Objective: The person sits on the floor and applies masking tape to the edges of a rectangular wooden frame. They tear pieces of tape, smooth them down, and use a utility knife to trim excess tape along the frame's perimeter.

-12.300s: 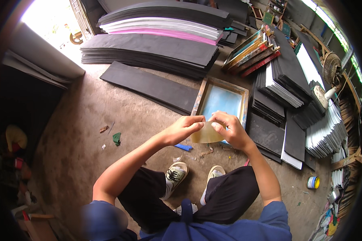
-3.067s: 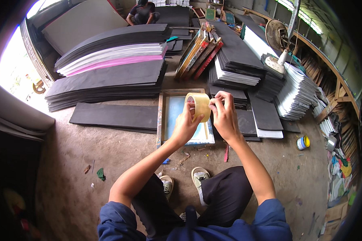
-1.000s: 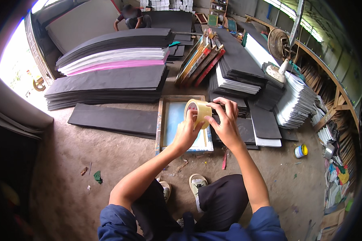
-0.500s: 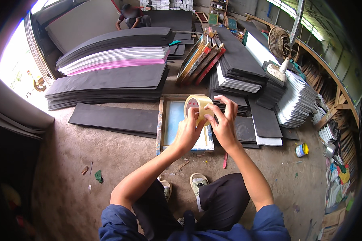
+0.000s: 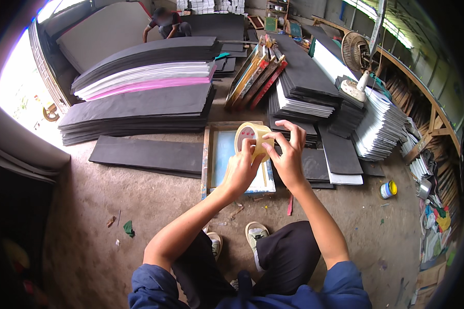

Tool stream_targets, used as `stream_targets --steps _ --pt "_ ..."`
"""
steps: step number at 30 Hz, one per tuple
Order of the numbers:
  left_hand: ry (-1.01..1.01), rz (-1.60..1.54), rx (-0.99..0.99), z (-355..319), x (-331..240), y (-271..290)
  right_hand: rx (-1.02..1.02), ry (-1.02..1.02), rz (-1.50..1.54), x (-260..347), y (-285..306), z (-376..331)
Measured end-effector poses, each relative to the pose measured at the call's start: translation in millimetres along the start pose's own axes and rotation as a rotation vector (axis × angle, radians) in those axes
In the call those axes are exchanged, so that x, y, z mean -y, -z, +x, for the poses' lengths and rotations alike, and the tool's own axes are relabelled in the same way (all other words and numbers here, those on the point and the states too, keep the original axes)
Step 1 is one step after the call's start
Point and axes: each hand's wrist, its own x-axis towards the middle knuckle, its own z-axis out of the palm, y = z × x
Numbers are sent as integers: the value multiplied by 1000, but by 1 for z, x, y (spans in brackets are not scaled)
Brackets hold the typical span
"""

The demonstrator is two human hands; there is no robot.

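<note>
A roll of tan packing tape (image 5: pixel 251 137) is held up in front of me over a wooden-framed blue screen (image 5: pixel 224 154) that lies flat on the concrete floor. My left hand (image 5: pixel 242 167) grips the roll from below and behind. My right hand (image 5: pixel 288 154) pinches at the roll's right edge with thumb and forefinger, the other fingers spread. My knees and shoes show below the hands.
Tall stacks of black, white and pink foam sheets (image 5: pixel 144 90) lie at the left and back, more black sheets (image 5: pixel 304 77) at the right. A standing fan (image 5: pixel 356 56) is far right. A small paint tin (image 5: pixel 388 189) sits on the floor. Another person (image 5: pixel 165 23) crouches far back.
Over the last second the roll and both hands stayed at about the same height above the frame; my right fingers shifted along the roll's edge. Earlier the hands were lower, near my knees.
</note>
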Motion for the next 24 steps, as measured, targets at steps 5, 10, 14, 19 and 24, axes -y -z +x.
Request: stream_targets --steps 5,10,14,19,24 --pt "-46 112 44 0 -1 3 1 45 -43 0 4 2" --pt "-120 121 100 -2 3 7 63 65 -82 0 7 3" --pt "-151 142 94 -1 0 7 117 134 -91 -4 5 1" --pt "-85 48 107 3 4 6 103 160 -74 -6 2 1" --pt "-15 -37 119 5 3 3 31 100 21 -11 1 1"
